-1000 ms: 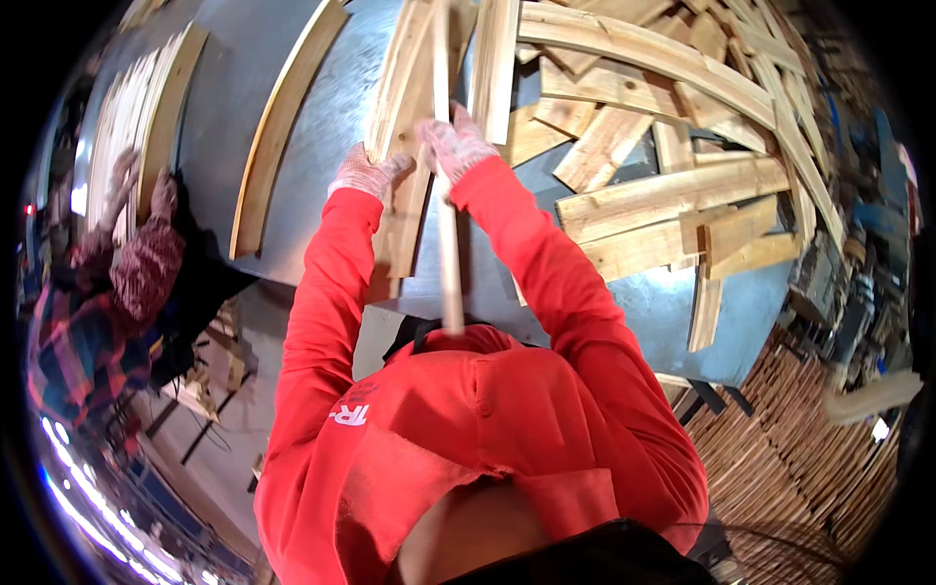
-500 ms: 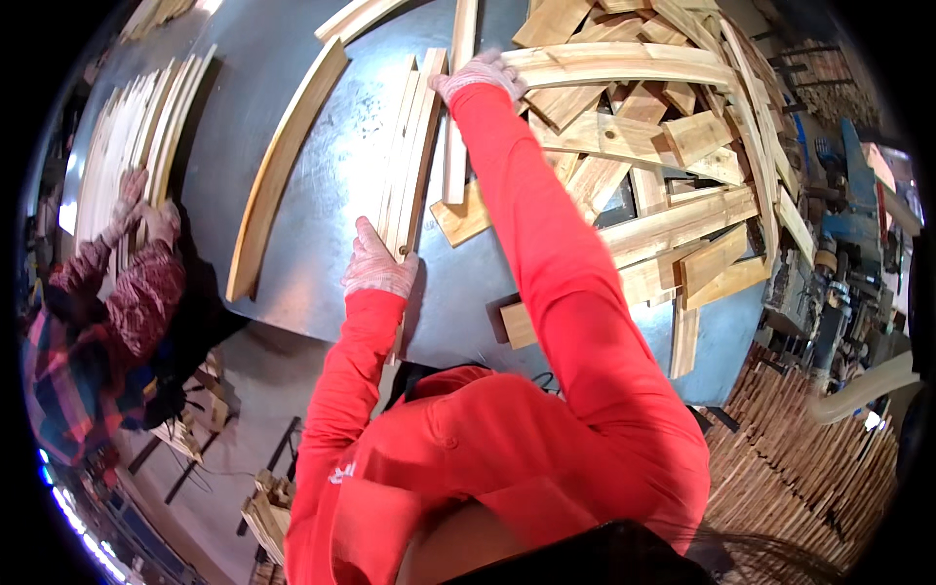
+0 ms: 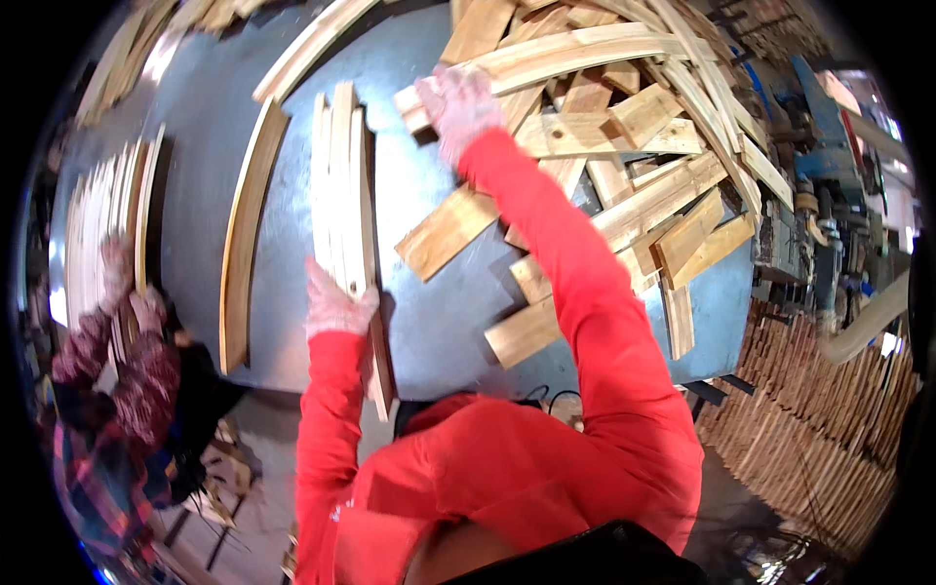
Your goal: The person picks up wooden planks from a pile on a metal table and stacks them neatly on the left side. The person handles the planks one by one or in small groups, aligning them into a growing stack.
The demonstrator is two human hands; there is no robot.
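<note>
My left hand (image 3: 339, 300), in a pale work glove, is closed around the near part of a small bundle of wooden slats (image 3: 336, 195). The slats lie side by side, pointing away from me. My right hand (image 3: 463, 112), also gloved, grips a long, gently curved wooden board (image 3: 585, 49) near its left end; the fingers are partly hidden. That board lies across the top of a loose pile of boards (image 3: 634, 146). A short flat board (image 3: 448, 232) sticks out of the pile below my right hand.
A metal-topped table (image 3: 429, 336) carries everything. Left of my bundle a curved board (image 3: 244, 234) stands on edge, with another board (image 3: 312, 44) beyond. At far left, a co-worker's hands (image 3: 127, 283) touch a row of slats (image 3: 102, 205). Stacked wood (image 3: 809, 419) stands at right.
The slat that lay apart beside my right hand now appears against the bundle at my left hand. My right hand has shifted onto the curved board's end. The whole view has shifted.
</note>
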